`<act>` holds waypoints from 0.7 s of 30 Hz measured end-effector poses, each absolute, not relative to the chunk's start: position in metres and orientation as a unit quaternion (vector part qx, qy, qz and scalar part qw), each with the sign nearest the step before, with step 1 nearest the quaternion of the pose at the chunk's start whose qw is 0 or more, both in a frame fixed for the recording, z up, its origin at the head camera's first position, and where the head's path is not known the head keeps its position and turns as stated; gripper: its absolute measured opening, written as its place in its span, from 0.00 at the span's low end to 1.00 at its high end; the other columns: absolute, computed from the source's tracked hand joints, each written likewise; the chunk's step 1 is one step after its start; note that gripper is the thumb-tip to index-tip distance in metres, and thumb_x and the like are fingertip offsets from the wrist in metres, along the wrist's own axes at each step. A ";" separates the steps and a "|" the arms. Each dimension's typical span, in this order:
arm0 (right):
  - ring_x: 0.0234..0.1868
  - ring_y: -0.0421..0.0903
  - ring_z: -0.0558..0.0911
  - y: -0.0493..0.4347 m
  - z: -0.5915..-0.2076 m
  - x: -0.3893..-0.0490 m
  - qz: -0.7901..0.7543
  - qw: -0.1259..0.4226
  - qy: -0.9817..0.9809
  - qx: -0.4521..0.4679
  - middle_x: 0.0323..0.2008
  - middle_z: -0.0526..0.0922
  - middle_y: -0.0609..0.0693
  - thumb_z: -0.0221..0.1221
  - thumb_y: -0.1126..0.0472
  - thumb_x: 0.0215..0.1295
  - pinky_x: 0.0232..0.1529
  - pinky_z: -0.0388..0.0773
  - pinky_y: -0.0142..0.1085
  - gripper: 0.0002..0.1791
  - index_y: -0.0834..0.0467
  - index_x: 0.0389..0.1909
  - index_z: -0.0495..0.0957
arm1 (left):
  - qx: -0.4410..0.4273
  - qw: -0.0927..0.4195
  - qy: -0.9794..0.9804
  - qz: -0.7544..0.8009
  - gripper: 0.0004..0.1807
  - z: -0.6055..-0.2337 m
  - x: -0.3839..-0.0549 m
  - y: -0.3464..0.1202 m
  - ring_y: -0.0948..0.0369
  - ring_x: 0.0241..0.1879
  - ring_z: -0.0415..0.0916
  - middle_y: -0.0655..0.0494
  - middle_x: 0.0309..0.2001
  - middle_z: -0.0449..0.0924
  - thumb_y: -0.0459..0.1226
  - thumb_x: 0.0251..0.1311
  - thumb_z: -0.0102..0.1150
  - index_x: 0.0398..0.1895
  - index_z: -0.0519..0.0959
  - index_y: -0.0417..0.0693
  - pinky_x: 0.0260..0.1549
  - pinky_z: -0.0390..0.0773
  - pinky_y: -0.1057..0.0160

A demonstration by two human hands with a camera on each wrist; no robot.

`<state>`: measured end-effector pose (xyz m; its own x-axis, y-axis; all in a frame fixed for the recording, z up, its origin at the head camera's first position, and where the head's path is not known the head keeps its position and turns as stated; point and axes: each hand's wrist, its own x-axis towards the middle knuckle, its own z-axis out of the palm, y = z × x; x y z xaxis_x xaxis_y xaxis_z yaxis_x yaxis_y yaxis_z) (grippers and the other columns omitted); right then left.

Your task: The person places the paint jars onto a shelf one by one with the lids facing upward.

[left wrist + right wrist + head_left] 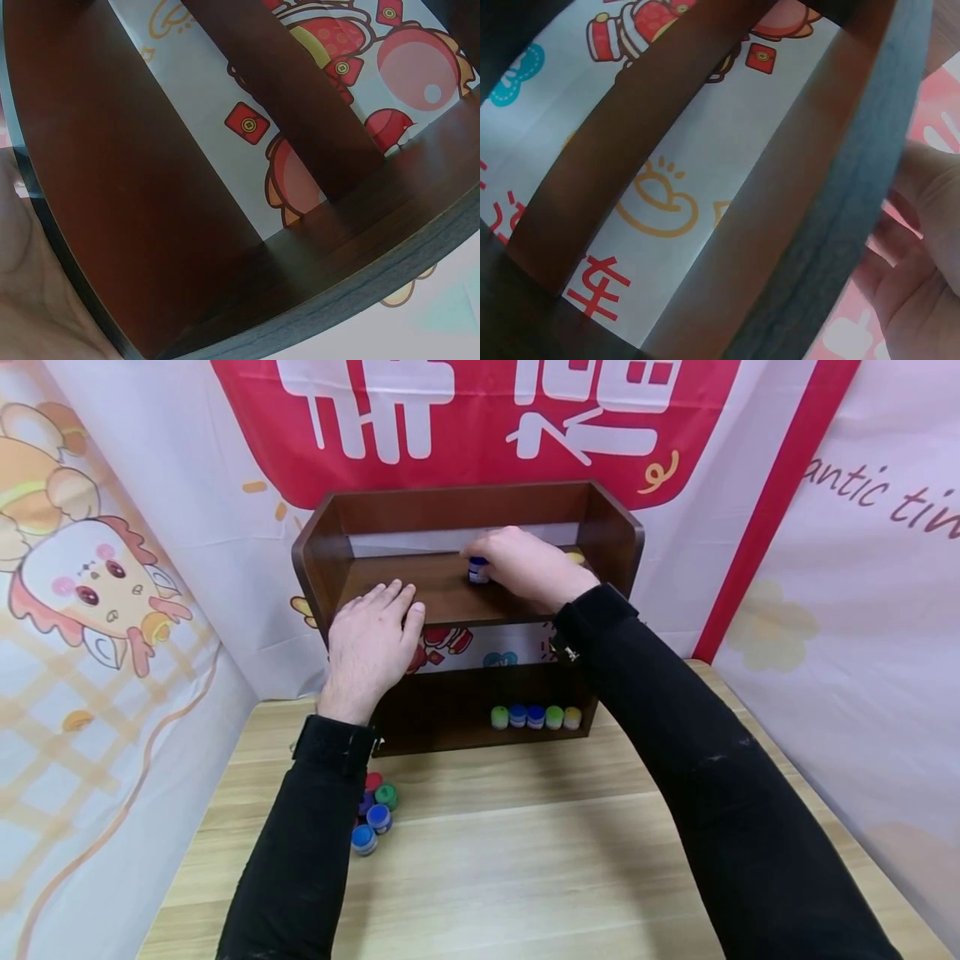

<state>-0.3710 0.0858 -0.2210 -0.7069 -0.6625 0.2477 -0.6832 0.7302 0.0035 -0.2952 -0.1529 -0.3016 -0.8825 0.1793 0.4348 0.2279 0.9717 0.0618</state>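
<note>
My right hand (525,564) pinches a small dark-blue paint pot (478,570) over the upper board of a dark brown wooden shelf (450,589). Just behind that hand, a yellow pot (575,557) partly shows at the upper board's right end. With fingers straight, my left hand (375,639) rests on the front left part of the upper board. In the left wrist view only a strip of the left hand (37,285) shows beside the shelf's edge. The right wrist view has the right hand (922,247) beyond the board's front edge, the pot hidden there.
On the lower board stands a row of several pots (536,718) in green, blue and yellow, toward the right. Several more pots (379,818), red, green, purple and blue, cluster on the wooden table (510,868), partly behind the left sleeve. Printed cloth (825,568) hangs around the table.
</note>
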 end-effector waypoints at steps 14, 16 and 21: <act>0.66 0.48 0.77 0.128 -0.241 -0.328 0.113 0.185 -0.929 0.299 0.66 0.79 0.52 0.61 0.51 0.74 0.70 0.71 0.42 0.27 0.54 0.71 0.75 | -0.102 0.222 -0.968 -0.053 0.36 -0.302 -0.297 -0.153 0.51 0.77 0.58 0.50 0.77 0.65 0.59 0.80 0.25 0.80 0.66 0.53 0.76 0.55 0.44; 0.68 0.50 0.75 0.134 -0.245 -0.322 0.117 0.188 -0.931 0.290 0.68 0.77 0.54 0.60 0.51 0.74 0.71 0.70 0.44 0.28 0.56 0.72 0.74 | -0.102 0.220 -0.969 -0.053 0.36 -0.302 -0.297 -0.152 0.51 0.77 0.58 0.50 0.77 0.65 0.59 0.80 0.25 0.80 0.65 0.53 0.76 0.55 0.44; 0.69 0.51 0.73 0.144 -0.256 -0.312 0.132 0.202 -0.932 0.272 0.69 0.76 0.54 0.60 0.50 0.74 0.71 0.70 0.47 0.29 0.55 0.73 0.73 | -0.103 0.220 -0.969 -0.053 0.37 -0.303 -0.297 -0.153 0.51 0.77 0.58 0.50 0.77 0.65 0.60 0.80 0.24 0.80 0.65 0.53 0.76 0.55 0.44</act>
<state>-0.3124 0.1440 -0.2561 -0.7711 -0.4528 0.4476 -0.5592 0.8178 -0.1360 -0.2966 -0.1527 -0.3028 -0.8818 0.1770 0.4372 0.2235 0.9730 0.0569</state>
